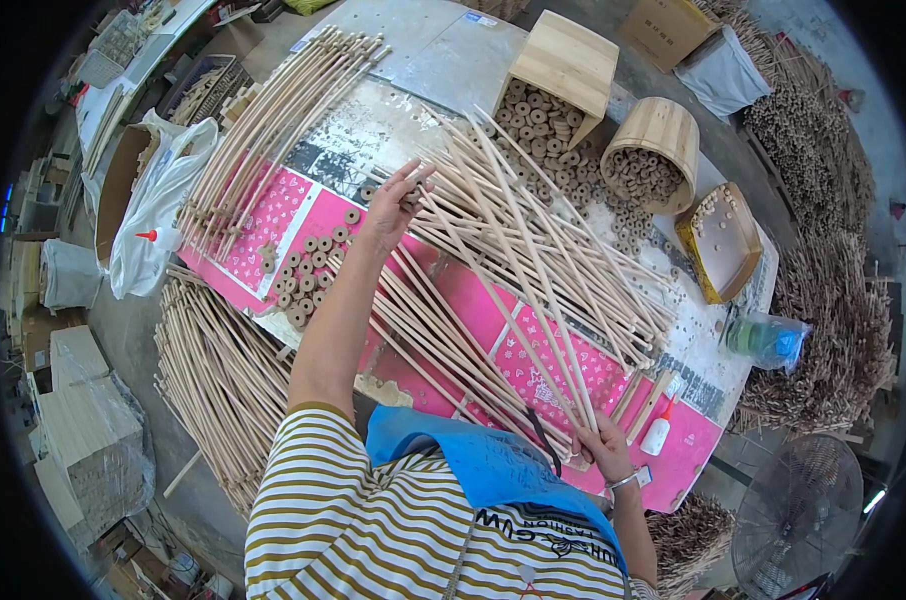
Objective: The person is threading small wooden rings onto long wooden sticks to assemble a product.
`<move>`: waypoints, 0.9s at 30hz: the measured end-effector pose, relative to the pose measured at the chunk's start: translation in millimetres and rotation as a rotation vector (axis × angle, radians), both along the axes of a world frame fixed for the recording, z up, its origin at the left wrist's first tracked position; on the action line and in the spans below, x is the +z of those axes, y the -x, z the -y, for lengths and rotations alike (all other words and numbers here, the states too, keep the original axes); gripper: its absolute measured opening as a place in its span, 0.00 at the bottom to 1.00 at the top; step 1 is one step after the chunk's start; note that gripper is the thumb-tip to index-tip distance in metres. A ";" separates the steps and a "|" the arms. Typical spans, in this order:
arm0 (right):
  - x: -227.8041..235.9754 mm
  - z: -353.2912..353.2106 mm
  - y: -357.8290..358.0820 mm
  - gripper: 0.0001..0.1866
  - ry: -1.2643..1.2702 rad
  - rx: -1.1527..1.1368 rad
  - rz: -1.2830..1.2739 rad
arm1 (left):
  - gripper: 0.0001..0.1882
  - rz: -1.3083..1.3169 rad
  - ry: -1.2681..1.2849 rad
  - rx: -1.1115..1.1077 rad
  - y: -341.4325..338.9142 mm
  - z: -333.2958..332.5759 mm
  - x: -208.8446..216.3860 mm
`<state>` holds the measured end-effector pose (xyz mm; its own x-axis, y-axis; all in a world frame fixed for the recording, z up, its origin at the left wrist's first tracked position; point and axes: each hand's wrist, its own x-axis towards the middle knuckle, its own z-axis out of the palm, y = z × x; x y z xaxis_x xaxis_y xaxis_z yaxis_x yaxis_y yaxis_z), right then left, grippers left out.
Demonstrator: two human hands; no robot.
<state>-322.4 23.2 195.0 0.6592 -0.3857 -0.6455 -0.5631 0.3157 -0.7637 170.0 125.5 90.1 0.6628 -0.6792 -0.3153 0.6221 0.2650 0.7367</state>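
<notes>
My right hand (605,450) is closed round the near ends of a few long thin wooden sticks (545,290), which slant away to the upper left over the table. My left hand (398,205) is raised near the far ends of those sticks, its fingers bent together. A small dark piece shows between them, too small to name surely. Loose wooden discs with centre holes (308,270) lie beside my left forearm on the pink sheet (443,290). Under the held sticks rests a large pile of bare sticks (573,265).
Sticks with discs on their ends (273,140) lie at the far left. A wooden box (563,60) and a wooden bucket (663,135) spill discs. At the right are a yellow-sided tray (718,245), a glue bottle (657,432) and a fan (798,510). More sticks (213,380) are bundled below left.
</notes>
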 end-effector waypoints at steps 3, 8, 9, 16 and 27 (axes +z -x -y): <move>-4.6 2.0 1.6 0.13 -0.016 0.009 0.014 | 0.29 0.045 -0.043 -0.024 -1.7 -2.2 1.4; -9.2 7.0 2.1 0.13 -0.037 0.008 0.007 | 0.41 0.090 -0.015 -0.125 -4.0 -2.5 4.1; -9.8 7.8 2.6 0.13 -0.037 0.005 0.006 | 0.41 0.089 -0.014 -0.128 -3.0 -1.7 7.2; -28.1 26.8 -35.6 0.15 0.173 0.020 0.045 | 0.40 0.039 -0.038 -0.406 37.3 24.8 17.6; -10.9 97.9 -113.5 0.16 0.536 -0.107 0.222 | 0.10 0.753 -0.752 -0.226 61.2 5.1 -67.2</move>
